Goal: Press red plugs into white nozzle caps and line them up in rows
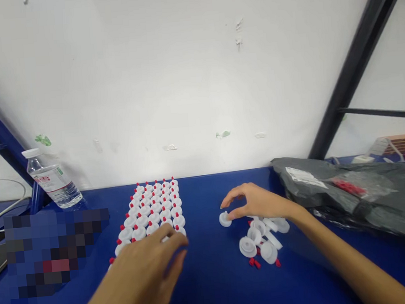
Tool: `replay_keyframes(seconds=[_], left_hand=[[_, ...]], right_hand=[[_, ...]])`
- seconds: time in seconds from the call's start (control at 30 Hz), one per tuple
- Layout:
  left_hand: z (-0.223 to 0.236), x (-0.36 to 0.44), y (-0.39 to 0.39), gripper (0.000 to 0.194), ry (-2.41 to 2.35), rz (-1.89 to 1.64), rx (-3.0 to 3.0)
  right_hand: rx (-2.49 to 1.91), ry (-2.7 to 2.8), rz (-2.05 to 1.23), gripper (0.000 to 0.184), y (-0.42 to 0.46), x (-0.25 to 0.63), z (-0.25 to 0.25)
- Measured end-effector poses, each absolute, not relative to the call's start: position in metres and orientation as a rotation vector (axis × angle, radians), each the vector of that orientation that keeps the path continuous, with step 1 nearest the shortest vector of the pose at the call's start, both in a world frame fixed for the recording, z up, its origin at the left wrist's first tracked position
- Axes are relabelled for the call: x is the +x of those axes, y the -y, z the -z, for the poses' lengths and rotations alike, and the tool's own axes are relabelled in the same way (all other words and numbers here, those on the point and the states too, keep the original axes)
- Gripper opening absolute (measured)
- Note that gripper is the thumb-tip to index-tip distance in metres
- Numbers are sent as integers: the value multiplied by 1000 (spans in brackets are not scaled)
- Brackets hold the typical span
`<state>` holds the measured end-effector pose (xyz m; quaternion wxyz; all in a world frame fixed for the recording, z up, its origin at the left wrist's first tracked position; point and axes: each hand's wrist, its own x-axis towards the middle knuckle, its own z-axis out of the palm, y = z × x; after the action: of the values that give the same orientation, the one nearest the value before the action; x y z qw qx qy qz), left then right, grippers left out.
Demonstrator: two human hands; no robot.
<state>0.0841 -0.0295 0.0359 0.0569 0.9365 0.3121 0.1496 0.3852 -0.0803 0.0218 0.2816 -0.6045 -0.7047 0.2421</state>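
Observation:
My right hand (pixel 254 202) is over the table with thumb and fingers apart. Its thumb tip touches or nearly touches a single white round plastic cap (pixel 224 220), and the fingers are curved above it. Under and beside the wrist lies a loose pile of white caps (pixel 248 247), white strip-like pieces (pixel 274 240) and small red tips (pixel 256 264). My left hand (pixel 145 266) hovers at the near end of neat rows of white caps with red tips (pixel 154 216), hiding some of them. Its thumb and fingers are apart, with nothing visible between them.
A water bottle (pixel 53 179) leans at the back left, against a blue metal post. At right lies a dark grey plastic bag (pixel 319 189) with a clear packet of red pieces (pixel 350 187) on it. The white wall (pixel 196 77) bounds the blue table (pixel 210 284).

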Motion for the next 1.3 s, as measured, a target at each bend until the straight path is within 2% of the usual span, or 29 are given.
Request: replay_keyframes(seconds=[0.17,0.37,0.63,0.9,1.1,1.3], left_hand=[[-25,141,45,27,-592,-136,2923],[2,187,26,30,-501,-273,2890],[20,226,22,32,-433,-344,2749],[27,228,17,19,-436,-405,2673],[16,201,24,21,-551,-373,2871],[19,188,28,23,-610,-291,3004]], right_hand=[[-1596,1869,-561,11,78,384,-17],[-1541,1564,-501,14,81,392,-25],[-1527,1563,-482,13,78,394,-20],[-1549,1585,-473,13,79,392,-21],[-1583,1614,-446,16,79,390,-20],[-1574,1659,-573,19,78,389,-14]])
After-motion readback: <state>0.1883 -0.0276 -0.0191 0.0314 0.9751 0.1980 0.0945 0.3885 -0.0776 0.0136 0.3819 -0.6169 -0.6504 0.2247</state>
